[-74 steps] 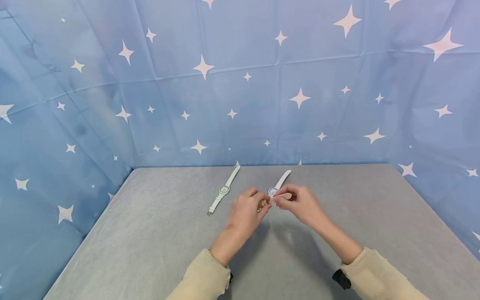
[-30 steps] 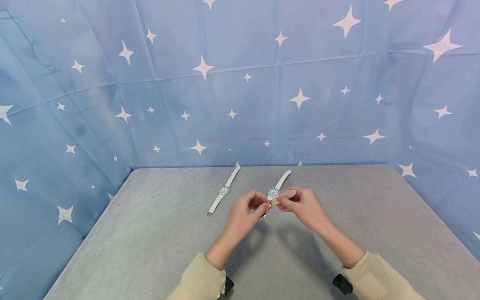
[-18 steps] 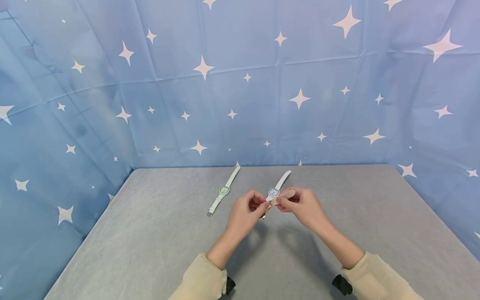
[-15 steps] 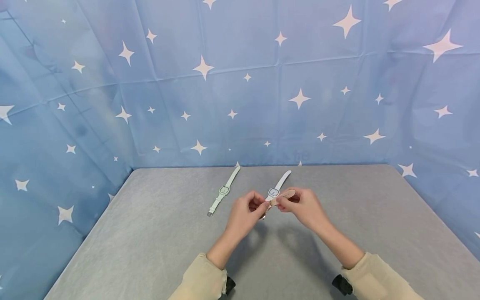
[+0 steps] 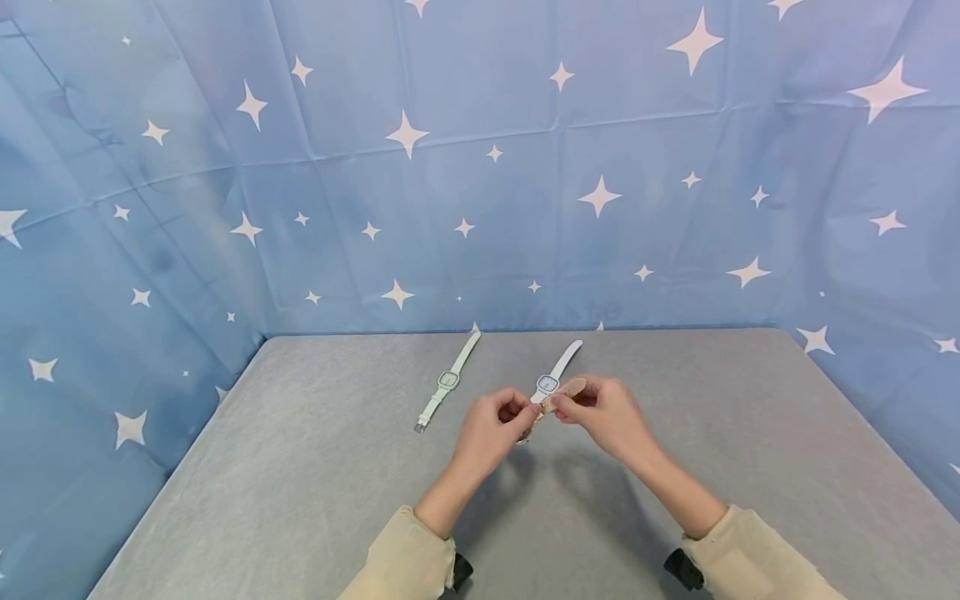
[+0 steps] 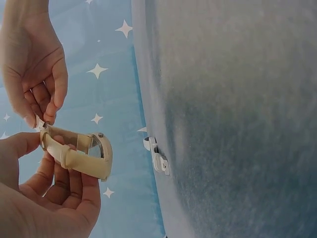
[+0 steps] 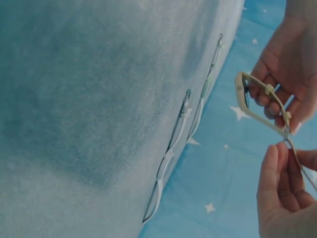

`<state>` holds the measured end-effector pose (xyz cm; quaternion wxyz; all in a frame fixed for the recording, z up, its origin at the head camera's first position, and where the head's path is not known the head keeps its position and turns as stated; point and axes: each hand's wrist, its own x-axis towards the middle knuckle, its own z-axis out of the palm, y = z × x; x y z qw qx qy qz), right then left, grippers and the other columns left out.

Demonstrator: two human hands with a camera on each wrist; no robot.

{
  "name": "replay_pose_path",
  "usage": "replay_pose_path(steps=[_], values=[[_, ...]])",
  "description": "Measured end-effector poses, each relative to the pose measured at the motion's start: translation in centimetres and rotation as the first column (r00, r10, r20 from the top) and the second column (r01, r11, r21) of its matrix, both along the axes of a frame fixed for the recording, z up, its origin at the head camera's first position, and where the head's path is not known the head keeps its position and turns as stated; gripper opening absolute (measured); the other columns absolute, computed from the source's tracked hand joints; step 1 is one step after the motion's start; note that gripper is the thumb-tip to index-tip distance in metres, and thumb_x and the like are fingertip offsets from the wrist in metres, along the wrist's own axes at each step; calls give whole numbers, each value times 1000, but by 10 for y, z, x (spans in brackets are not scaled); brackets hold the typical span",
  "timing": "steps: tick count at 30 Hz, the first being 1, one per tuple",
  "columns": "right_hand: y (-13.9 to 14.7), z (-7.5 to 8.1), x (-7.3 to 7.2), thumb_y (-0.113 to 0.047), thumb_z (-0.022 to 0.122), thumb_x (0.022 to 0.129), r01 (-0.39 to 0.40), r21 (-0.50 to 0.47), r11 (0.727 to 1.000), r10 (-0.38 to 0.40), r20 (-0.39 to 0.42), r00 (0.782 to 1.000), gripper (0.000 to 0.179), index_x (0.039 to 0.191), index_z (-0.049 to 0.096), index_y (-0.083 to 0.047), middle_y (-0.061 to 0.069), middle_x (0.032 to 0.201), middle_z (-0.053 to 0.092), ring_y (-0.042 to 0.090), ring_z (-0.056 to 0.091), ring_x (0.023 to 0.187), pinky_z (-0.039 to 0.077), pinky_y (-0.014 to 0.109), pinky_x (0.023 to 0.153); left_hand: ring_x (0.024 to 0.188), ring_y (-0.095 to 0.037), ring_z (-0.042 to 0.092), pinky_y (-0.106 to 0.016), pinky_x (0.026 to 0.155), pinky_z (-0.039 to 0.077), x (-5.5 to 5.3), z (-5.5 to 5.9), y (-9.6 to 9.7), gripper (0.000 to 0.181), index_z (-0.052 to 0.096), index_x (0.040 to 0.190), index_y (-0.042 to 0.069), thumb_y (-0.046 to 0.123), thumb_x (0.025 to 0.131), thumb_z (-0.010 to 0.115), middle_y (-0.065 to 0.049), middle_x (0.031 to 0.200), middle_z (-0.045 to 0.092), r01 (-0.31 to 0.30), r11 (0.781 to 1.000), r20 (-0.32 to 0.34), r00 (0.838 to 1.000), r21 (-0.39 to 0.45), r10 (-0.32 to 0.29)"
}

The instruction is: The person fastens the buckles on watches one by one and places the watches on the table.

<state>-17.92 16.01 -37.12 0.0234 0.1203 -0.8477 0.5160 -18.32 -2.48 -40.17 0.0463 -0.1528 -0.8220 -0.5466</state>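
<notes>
A cream wristwatch [image 6: 81, 163] is held up over the table, its strap bent into a loop with the square case on the far side of the loop. My left hand [image 5: 487, 429] pinches it at the buckle end, thumb on top and fingers curled below. With thumb and fingertips my right hand [image 5: 611, 417] pinches the strap's free end, whose tip sticks out past the fingers. In the right wrist view the strap [image 7: 292, 146] runs through the buckle [image 7: 286, 133] between the two hands. In the head view the fingers hide most of the watch.
Just beyond the hands a white wristwatch [image 5: 547, 384] lies flat on the grey table [image 5: 300, 467]. To its left lies a pale green wristwatch [image 5: 448, 381], also stretched out. A blue star-patterned cloth [image 5: 480, 192] stands behind the table's back edge.
Since the earliest frame, the watch has turned and now shows below my left fingertips. During the last half second, less of the strap tip shows beyond my right fingers; both hands stay nearly in place.
</notes>
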Motion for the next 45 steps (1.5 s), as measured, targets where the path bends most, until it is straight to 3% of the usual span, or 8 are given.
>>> replay_pose_path(steps=[8,14,22,30,38,45], values=[[-2,0,1,-10,69,92,35,82,996,-32,-39,999,9,90,73,-3,8,83,75,11,70,75,55,20,70,55,0,50,-19,50,43,1,0,2,15,70,83,6,18,93,68,-5,66,64,16,1000,-19,1000,19,-16],[-2,1,2,-12,69,92,46,117,992,-42,-39,998,8,91,73,-5,5,81,74,11,68,75,53,22,68,55,-2,50,-18,51,42,2,4,3,15,71,82,8,18,93,69,-6,67,65,13,1000,32,999,0,-13],[-1,0,4,-15,70,92,44,140,989,-37,-57,998,9,88,73,-8,3,78,72,10,66,74,50,22,66,54,-2,48,-18,50,40,2,3,2,16,71,81,8,18,92,70,-3,65,62,25,1000,45,999,-8,-25],[-3,1,8,-15,70,93,35,191,981,-16,-99,995,6,90,73,-11,1,81,74,11,68,76,51,23,64,55,-3,49,-19,51,42,1,2,2,15,72,82,8,18,93,69,-3,67,63,29,999,61,998,-19,-28],[-6,-1,9,-15,76,88,43,266,963,33,-275,961,7,87,75,-8,1,80,75,16,74,75,60,25,66,56,-4,50,-19,52,42,-1,2,1,17,72,83,6,18,93,67,-10,69,66,39,999,75,996,-17,-37],[-4,0,7,-12,75,88,-33,271,962,97,-227,969,5,91,78,-11,2,85,77,17,74,79,60,26,69,58,-7,53,-19,53,43,-1,1,-1,18,72,84,3,16,93,64,-13,71,67,39,999,109,993,-5,-38]])
